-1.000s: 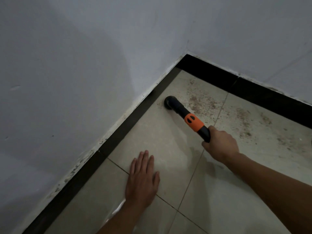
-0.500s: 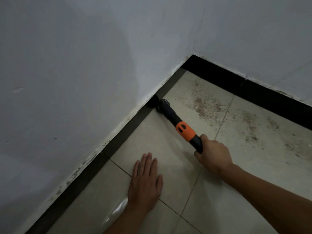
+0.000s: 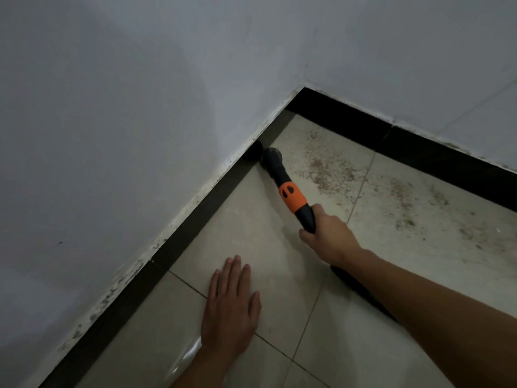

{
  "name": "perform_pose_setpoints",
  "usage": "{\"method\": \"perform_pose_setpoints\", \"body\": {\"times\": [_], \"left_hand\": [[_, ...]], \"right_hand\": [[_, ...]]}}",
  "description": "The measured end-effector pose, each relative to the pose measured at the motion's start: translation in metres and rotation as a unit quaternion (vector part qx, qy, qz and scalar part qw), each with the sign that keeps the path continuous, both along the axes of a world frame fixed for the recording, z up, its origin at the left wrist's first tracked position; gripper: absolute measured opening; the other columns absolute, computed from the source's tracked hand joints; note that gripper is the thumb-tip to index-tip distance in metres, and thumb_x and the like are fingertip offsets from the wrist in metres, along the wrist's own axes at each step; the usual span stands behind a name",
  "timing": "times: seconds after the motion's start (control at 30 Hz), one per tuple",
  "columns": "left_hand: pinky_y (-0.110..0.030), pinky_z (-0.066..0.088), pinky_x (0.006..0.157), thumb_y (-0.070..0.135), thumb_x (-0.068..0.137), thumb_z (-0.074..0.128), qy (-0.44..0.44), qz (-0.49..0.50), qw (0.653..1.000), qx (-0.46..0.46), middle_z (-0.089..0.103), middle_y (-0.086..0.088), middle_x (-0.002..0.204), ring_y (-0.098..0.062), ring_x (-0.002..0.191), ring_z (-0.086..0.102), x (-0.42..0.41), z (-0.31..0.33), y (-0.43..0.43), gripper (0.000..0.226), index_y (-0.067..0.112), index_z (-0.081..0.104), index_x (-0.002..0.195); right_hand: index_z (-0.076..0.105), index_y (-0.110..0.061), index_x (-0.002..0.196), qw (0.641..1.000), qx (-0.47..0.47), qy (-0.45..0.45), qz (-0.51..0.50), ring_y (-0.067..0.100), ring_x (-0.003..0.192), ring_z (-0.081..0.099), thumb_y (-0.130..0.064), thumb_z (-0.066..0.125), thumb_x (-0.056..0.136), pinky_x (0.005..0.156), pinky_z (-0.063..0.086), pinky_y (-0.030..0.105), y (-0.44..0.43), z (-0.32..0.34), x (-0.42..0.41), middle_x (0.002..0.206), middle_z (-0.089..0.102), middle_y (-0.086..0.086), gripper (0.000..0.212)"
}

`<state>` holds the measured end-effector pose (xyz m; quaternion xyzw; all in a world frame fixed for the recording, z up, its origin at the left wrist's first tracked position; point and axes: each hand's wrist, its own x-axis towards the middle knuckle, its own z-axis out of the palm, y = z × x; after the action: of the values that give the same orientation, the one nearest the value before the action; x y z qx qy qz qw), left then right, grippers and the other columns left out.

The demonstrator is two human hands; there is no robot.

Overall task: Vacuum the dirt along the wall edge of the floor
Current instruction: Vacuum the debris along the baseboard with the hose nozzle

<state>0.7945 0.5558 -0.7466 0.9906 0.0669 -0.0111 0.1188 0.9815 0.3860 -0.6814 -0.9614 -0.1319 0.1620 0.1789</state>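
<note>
Person's right hand is holding its grip closed tight round the black handle of the vacuum wand, whose round nozzle is sitting against the black skirting of the left wall near the corner. The left hand is lying flat on the floor, fingers straight, holding nothing. Tiles along that wall nearer the person are looking clean, but brown dirt is lying right of the nozzle and along the far wall's edge, so I'm judging most of the job undone.
</note>
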Motion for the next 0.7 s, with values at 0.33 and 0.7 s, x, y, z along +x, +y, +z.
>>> {"method": "perform_pose_setpoints", "body": {"times": [0.33,0.7], "left_hand": [[-0.039,0.018,0.114,0.042,0.094,0.033,0.015,0.005,1.000,-0.001,0.039,-0.011,0.151,-0.023,0.142,0.032,0.000,0.001,0.000,0.058,0.011,0.051,0.139],[-0.039,0.019,0.115,0.042,0.094,0.031,0.023,0.004,1.000,0.005,0.039,-0.010,0.151,-0.022,0.142,0.032,-0.001,0.001,0.000,0.058,0.011,0.050,0.140]], "right_hand": [[0.037,-0.022,0.102,0.993,0.004,0.009,-0.119,0.024,0.067,0.055,-0.035,0.065,0.086,0.056,0.042,0.033,0.010,0.008,-0.008,0.081,0.053,0.003,0.035],[0.035,-0.023,0.100,0.994,-0.016,-0.007,-0.105,0.015,0.059,0.048,-0.035,0.063,0.087,0.050,0.035,0.030,-0.017,0.015,-0.046,0.072,0.045,-0.005,0.032]]}}
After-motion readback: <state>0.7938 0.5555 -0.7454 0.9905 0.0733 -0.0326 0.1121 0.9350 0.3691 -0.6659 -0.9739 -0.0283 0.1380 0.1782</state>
